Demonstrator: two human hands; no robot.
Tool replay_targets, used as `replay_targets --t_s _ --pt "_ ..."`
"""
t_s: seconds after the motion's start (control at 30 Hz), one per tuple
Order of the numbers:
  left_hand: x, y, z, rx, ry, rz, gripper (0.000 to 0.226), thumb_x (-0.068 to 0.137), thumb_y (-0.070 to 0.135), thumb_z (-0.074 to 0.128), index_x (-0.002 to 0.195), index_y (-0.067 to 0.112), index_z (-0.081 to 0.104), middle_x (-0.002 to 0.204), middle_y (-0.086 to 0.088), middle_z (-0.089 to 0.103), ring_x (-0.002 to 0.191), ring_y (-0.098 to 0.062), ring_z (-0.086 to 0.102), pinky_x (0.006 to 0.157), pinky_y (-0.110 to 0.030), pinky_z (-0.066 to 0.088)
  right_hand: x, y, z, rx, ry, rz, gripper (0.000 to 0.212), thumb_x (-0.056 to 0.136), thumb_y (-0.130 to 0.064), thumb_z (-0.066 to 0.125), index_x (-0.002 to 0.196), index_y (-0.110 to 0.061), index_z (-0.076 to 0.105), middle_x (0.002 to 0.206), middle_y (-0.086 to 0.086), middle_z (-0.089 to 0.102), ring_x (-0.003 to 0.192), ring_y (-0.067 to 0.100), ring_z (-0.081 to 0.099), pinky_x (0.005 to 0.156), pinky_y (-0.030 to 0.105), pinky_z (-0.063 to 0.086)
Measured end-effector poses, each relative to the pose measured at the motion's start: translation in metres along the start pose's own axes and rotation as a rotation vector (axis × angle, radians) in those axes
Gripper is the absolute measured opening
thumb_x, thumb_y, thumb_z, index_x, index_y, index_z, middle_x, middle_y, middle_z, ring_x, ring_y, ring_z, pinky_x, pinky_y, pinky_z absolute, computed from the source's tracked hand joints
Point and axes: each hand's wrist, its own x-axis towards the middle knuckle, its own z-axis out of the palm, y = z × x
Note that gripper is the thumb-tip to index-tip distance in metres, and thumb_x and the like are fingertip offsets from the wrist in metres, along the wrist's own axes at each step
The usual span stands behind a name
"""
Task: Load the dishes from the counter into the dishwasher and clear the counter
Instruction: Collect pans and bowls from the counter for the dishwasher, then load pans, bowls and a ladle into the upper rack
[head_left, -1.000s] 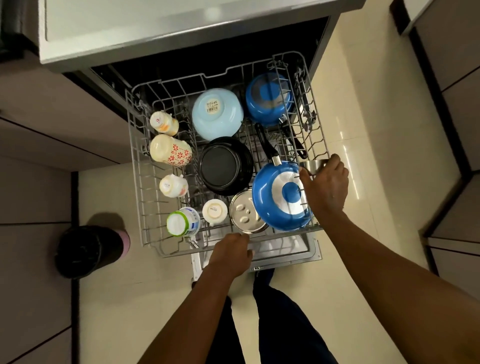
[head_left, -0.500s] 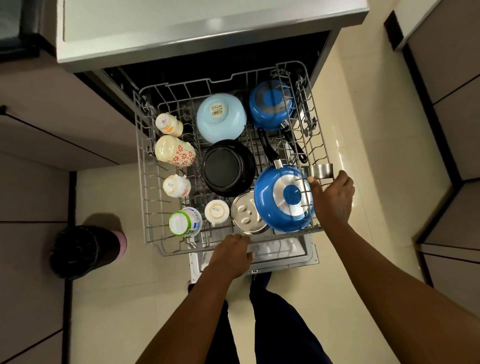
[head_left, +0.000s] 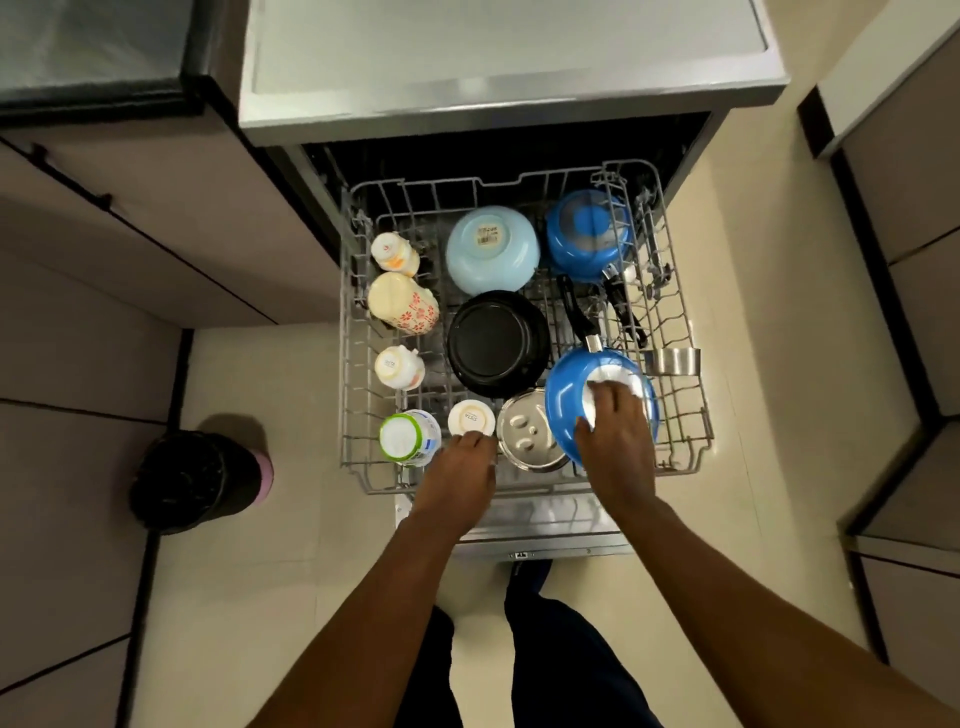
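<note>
The pulled-out dishwasher rack (head_left: 353, 364) holds upturned dishes. At its front right a blue pan (head_left: 563, 410) leans bottom-up, and my right hand (head_left: 615, 431) lies on the pan's white base with the fingers spread. My left hand (head_left: 460, 467) sits on the rack's front wall with its fingers curled over the wires, just below a small white cup (head_left: 470, 415). A small steel cup (head_left: 675, 360) rests alone at the rack's right side. Between my hands lies a steel lid (head_left: 524, 434).
Also in the rack are a black pan (head_left: 496, 343), a light blue bowl (head_left: 491, 247), a blue saucepan (head_left: 589, 234) and several mugs along the left (head_left: 402, 304). A black bin (head_left: 200, 480) stands on the floor at left. Cabinets flank both sides.
My right hand let go of the steel cup at the rack's right edge and moved left onto the blue pan. My left hand stayed at the rack's front, shifting slightly inward.
</note>
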Motion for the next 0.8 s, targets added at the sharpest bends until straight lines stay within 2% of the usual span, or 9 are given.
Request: replay_targets --t_s 0.07,0.17,0.3,0.37,0.47,0.53,0.6,0.7,0.8 --pt "-0.006 -0.013 -0.014 -0.01 0.07 -0.028 0.033 0.084 0.009 0.058 0.117 0.007 0.06 0.115 -0.013 0.061 0.102 -0.034 0.056 0.082 -0.044 0.047 -0.009 -0.024 0.008 0.064 -0.044 -0.091 0.038 0.076 0.007 0.068 0.112 -0.002 0.061 0.102 0.016 0.059 0.088 0.032 0.059 0.07 0.044 0.054" --pt "-0.025 -0.045 -0.035 -0.046 0.139 -0.077 0.033 0.08 0.01 0.058 0.113 0.006 0.062 0.113 -0.014 0.063 0.1 -0.037 0.059 0.081 -0.043 0.051 -0.02 -0.066 0.017 0.098 -0.079 -0.151 0.027 0.077 0.004 0.063 0.102 -0.007 0.065 0.092 0.011 0.059 0.078 0.031 0.059 0.06 0.04 0.051" --pt "-0.058 -0.094 -0.063 -0.038 0.128 -0.2 0.04 0.089 0.015 0.051 0.129 0.011 0.052 0.131 -0.009 0.051 0.116 -0.03 0.048 0.095 -0.038 0.038 -0.024 -0.12 0.03 0.126 -0.113 -0.234 0.034 0.069 0.003 0.073 0.101 -0.009 0.067 0.092 0.011 0.063 0.077 0.032 0.062 0.064 0.037 0.051" --pt "-0.075 -0.12 -0.076 -0.053 0.105 -0.253 0.041 0.093 0.018 0.044 0.133 0.012 0.047 0.138 -0.009 0.045 0.123 -0.029 0.042 0.1 -0.038 0.037 -0.022 -0.148 0.031 0.104 -0.141 -0.243 0.029 0.066 0.002 0.076 0.091 -0.01 0.065 0.087 0.008 0.062 0.074 0.03 0.061 0.06 0.034 0.049" --pt "-0.105 -0.18 -0.104 -0.041 0.119 -0.279 0.041 0.098 0.023 0.036 0.136 0.01 0.042 0.144 -0.01 0.039 0.129 -0.029 0.039 0.104 -0.037 0.035 -0.019 -0.211 0.041 0.088 -0.133 -0.275 0.015 0.073 -0.012 0.064 0.088 -0.013 0.061 0.082 0.007 0.059 0.072 0.028 0.06 0.063 0.034 0.042" --pt "-0.119 -0.221 -0.123 -0.024 0.166 -0.292 0.039 0.1 0.019 0.039 0.138 0.01 0.041 0.144 -0.008 0.038 0.128 -0.027 0.04 0.104 -0.035 0.036 -0.012 -0.253 0.054 0.124 -0.106 -0.327 0.022 0.079 -0.022 0.048 0.092 -0.012 0.063 0.083 0.007 0.061 0.072 0.029 0.061 0.066 0.031 0.037" --pt "-0.134 -0.262 -0.146 0.016 0.216 -0.292 0.036 0.1 0.019 0.04 0.135 0.011 0.044 0.141 -0.007 0.041 0.124 -0.025 0.042 0.101 -0.034 0.038 -0.002 -0.298 0.069 0.18 -0.093 -0.344 0.031 0.083 -0.028 0.041 0.094 -0.011 0.064 0.086 0.009 0.061 0.075 0.03 0.062 0.07 0.031 0.037" --pt "-0.158 -0.31 -0.177 0.076 0.269 -0.288 0.035 0.096 0.016 0.042 0.13 0.012 0.048 0.133 -0.007 0.047 0.118 -0.026 0.045 0.096 -0.036 0.042 0.009 -0.363 0.079 0.202 -0.095 -0.325 0.03 0.09 -0.028 0.046 0.102 -0.008 0.064 0.096 0.01 0.061 0.085 0.03 0.061 0.074 0.038 0.048" --pt "-0.182 -0.354 -0.206 0.084 0.323 -0.356 0.033 0.095 0.017 0.043 0.128 0.014 0.048 0.129 -0.004 0.048 0.116 -0.025 0.046 0.095 -0.036 0.042 0.015 -0.426 0.082 0.23 -0.089 -0.397 0.017 0.09 -0.019 0.057 0.104 -0.01 0.063 0.098 0.008 0.058 0.087 0.028 0.06 0.072 0.037 0.049"
